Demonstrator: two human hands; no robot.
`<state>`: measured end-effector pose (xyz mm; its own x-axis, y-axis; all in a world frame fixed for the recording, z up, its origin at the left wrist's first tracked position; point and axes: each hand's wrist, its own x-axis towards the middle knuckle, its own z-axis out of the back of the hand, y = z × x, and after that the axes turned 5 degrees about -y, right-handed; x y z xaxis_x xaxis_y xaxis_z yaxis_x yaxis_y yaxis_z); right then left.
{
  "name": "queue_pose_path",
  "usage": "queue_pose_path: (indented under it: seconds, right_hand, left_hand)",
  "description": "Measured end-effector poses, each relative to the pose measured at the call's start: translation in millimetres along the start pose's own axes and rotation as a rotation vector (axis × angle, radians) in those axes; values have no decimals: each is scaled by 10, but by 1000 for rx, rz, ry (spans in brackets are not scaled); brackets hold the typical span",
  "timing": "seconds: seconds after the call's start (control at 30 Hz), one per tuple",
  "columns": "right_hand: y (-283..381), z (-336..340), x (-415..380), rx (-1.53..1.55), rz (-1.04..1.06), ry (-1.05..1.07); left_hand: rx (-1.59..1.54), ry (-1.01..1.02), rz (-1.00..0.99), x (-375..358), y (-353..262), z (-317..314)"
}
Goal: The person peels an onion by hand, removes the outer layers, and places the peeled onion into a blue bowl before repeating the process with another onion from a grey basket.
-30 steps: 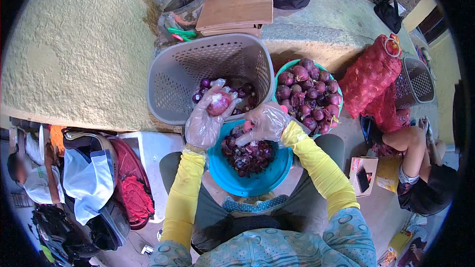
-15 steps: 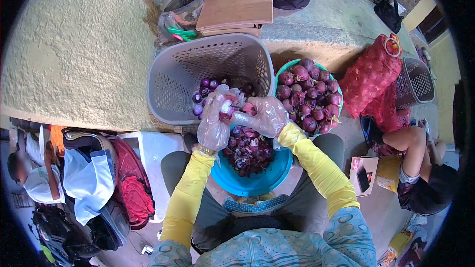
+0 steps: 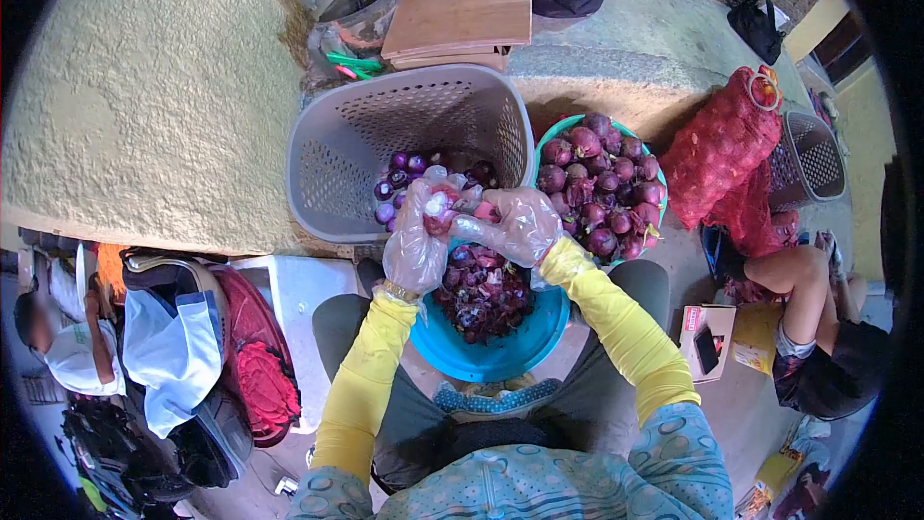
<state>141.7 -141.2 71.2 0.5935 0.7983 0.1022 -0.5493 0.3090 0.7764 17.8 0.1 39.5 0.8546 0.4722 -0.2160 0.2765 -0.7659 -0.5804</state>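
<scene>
My left hand [image 3: 416,241], in a clear plastic glove, is closed around a red onion [image 3: 440,212] with a whitish cut end. My right hand [image 3: 525,226], also gloved, grips a small tool with a reddish handle [image 3: 487,212] against the onion; its blade is hard to make out. Both hands are over the near edge of a grey perforated basket [image 3: 332,173] holding peeled purple onions [image 3: 398,178]. Below them, a blue basin [image 3: 452,361] contains onion skins [image 3: 481,299]. Unpeeled red onions [image 3: 606,183] fill a green basin [image 3: 542,140] at the right.
A red mesh sack [image 3: 717,144] leans beside another grey basket [image 3: 813,159]. At the right are a seated person's leg [image 3: 789,274] and a box [image 3: 701,366] with a phone. Another person [image 3: 82,351] is at far left. Wooden boards [image 3: 457,19] lie behind the basket.
The onion in my left hand has turned slightly, with its pale end shifted. Both hands remain in nearly the same place.
</scene>
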Motion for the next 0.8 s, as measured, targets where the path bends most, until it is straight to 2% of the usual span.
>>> queue_pose_path:
  seconds: [0.03,0.1,0.13,0.2,0.33,0.43,0.5,0.53,0.6,0.63,0.73,0.8]
  right_hand:
    - [-19,-12,1,0,0,0]
    - [-58,-42,6,7,0,16]
    - [-60,-45,1,7,-1,16]
    - [-32,-32,-4,0,-29,44]
    - [-139,-104,-16,-21,30,27]
    - [-127,-106,-26,-22,42,64]
    - [-87,-83,-34,-65,101,94]
    - [-123,-96,-30,-65,100,95]
    - [-181,-114,-2,-129,254,139]
    - [-197,-115,-11,-129,255,140]
    - [-168,-77,-18,-60,161,-34]
    - [-38,13,-4,-26,106,-39]
  left_hand:
    - [0,0,1,4,17,41]
    - [392,88,-196,-12,32,66]
    - [392,87,-195,-11,36,78]
    - [142,55,-56,-13,14,31]
    - [84,66,-4,-32,2,24]
    - [40,-20,48,-28,17,43]
    - [161,-19,31,-70,9,-36]
    - [160,-19,31,-66,17,-32]
    - [76,-72,51,-49,17,-26]
    - [76,-73,49,-40,2,-21]
    - [108,-81,66,-52,-92,-66]
    - [88,-69,71,-63,-100,-92]
